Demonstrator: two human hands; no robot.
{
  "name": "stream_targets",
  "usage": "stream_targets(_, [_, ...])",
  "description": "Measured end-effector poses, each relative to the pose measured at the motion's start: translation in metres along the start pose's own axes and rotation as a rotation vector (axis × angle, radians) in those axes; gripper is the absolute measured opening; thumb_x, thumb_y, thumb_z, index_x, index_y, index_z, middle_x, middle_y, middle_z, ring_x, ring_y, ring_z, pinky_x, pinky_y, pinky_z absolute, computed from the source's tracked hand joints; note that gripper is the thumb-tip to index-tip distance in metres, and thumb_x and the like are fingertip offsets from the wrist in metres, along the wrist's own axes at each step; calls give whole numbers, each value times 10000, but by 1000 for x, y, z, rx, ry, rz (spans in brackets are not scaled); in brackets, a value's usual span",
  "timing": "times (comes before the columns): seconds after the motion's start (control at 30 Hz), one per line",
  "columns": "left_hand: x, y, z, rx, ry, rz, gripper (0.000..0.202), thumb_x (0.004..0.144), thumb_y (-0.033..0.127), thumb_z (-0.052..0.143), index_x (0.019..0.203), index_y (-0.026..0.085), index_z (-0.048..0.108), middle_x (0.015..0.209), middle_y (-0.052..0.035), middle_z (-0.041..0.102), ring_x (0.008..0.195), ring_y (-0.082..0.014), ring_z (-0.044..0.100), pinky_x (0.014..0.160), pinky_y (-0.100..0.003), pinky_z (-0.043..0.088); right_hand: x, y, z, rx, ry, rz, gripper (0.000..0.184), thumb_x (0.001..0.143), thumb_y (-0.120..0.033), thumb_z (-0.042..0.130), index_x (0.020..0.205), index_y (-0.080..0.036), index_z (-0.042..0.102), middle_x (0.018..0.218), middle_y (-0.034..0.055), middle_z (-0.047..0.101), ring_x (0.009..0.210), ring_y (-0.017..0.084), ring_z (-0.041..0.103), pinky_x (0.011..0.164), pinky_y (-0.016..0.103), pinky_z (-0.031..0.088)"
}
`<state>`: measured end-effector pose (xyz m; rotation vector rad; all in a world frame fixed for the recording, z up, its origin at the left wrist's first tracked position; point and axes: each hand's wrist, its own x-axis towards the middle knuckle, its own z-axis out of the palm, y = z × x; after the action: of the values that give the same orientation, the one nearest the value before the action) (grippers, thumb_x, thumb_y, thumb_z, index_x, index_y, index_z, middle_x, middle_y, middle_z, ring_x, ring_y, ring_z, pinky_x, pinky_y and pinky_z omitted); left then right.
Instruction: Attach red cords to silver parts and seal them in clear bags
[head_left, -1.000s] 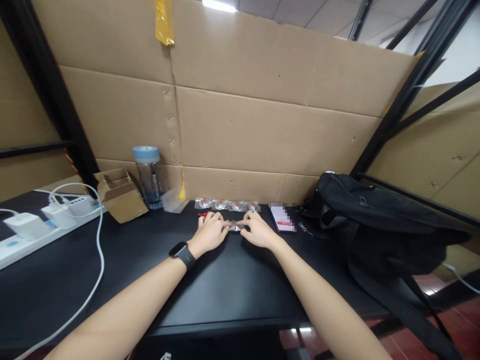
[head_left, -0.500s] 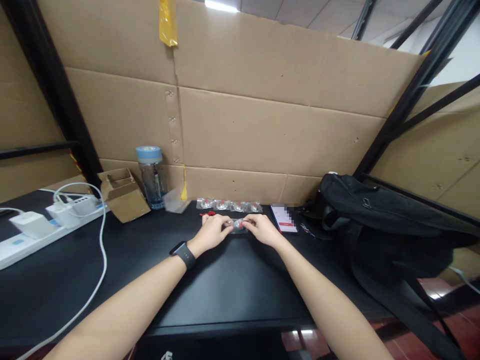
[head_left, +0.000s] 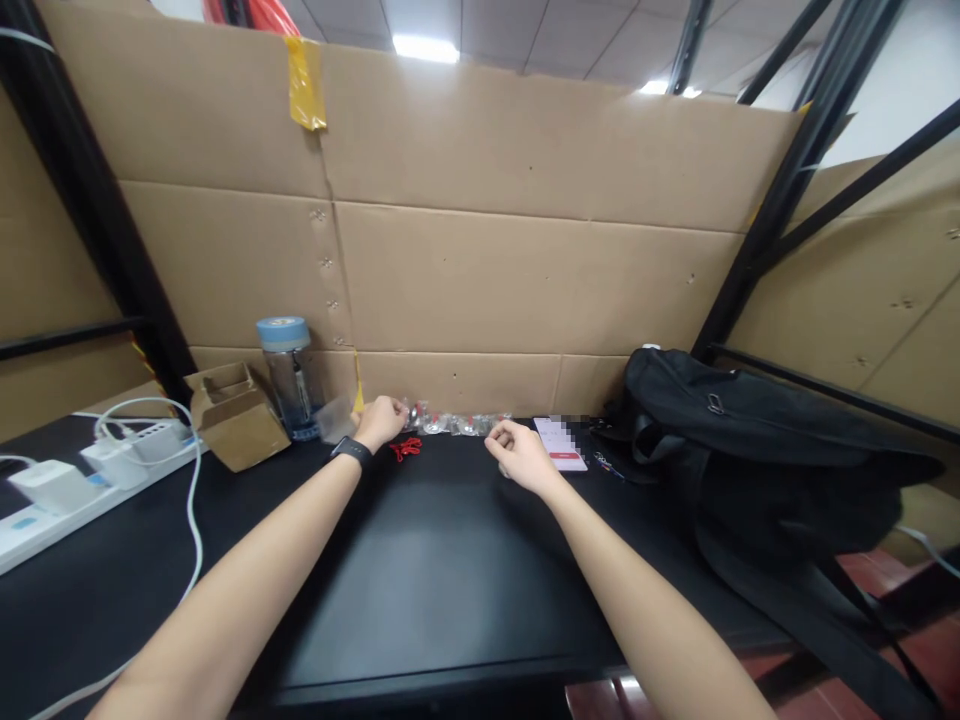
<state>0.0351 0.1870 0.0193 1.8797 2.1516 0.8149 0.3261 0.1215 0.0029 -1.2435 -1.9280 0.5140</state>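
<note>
At the left end of a row of clear plastic packets, my left hand [head_left: 381, 422], with a black watch [head_left: 351, 452] on its wrist, pinches a small clear packet [head_left: 412, 412] with something shiny inside. Several like packets [head_left: 471, 425], with red bits in them, lie to its right along the cardboard wall. In front of the row rests a small heap of red cords [head_left: 406, 449]. My right hand [head_left: 523, 452] hovers above the table, fingers curled together, and nothing shows in them. Close to its right lies a phone [head_left: 562, 455] with a lit screen.
On the left stand a blue-lidded bottle [head_left: 289, 380], an open cardboard box [head_left: 236, 420] and a white power strip [head_left: 112, 490] with cables. A black bag [head_left: 757, 440] fills the right side of the black table [head_left: 435, 580]. Cardboard [head_left: 480, 280] walls the back.
Both hands were together on one clear packet. Now my left hand has carried a packet left to the row's end, and my right hand has come away from it. The view has tilted up slightly.
</note>
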Motion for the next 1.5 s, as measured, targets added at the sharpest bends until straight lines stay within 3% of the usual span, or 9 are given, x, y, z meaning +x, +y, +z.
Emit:
stream_targets(0.17, [9,-14,14,67,36,-18,236,813,398,618,928,246,757,1057,-105,776,1133,-360,635,979,-486,362,2,6,-1,-51,16,3,94,869,-307,574,893,-224,612,748,-1,687,624,151,651,616,251,457])
stream_targets(0.33, [2,-22,9,138,123,35,373,843,488,585,1083,225,695,1138,-138,744,1178,-367,583,1008,-507,326,0,6,-13,-253,-20,-29,96,832,-238,617,924,-224,643,834,26,702,753,178,658,699,274,464])
stream_targets(0.43, [-2,-23,1,147,23,147,337,894,466,521,1052,235,707,1118,-110,752,1130,-328,619,968,-447,373,-4,6,-23,-399,-108,-84,218,783,-251,681,998,-213,686,1017,87,704,955,246,654,824,327,475])
stream_targets(0.53, [-9,-26,-4,136,-137,273,224,844,439,602,909,286,753,994,-25,780,1005,-262,684,908,-354,413,-6,10,-29,-478,-206,-75,376,748,-264,721,1119,-206,693,1169,131,677,1079,307,635,898,371,474])
stream_targets(0.7, [-25,-38,-2,112,-176,362,237,837,472,611,876,304,773,1006,-11,781,1033,-265,680,929,-351,417,-4,20,-30,-471,-255,-23,369,765,-279,720,1131,-230,702,1100,103,725,987,279,685,823,334,490])
stream_targets(0.93, [-26,-48,2,-14,-207,373,281,825,498,617,916,288,778,994,-1,786,985,-243,691,921,-322,443,-2,24,-27,-452,-306,-41,378,695,-233,774,1069,-242,720,1031,72,759,939,263,704,788,303,489])
stream_targets(1.2, [-37,-40,-9,-22,-233,449,218,843,429,614,839,267,760,949,-15,786,958,-251,686,933,-364,408,-4,18,-28,-428,-345,-39,348,707,-239,743,1054,-229,718,1003,58,758,924,236,703,794,281,487])
stream_targets(1.5, [-51,-24,-17,-214,-95,537,149,815,357,621,818,221,682,894,-18,767,845,-210,697,823,-306,486,-5,14,-32,-342,-305,-18,343,703,-252,800,1034,-237,710,1000,39,750,841,203,691,714,265,489])
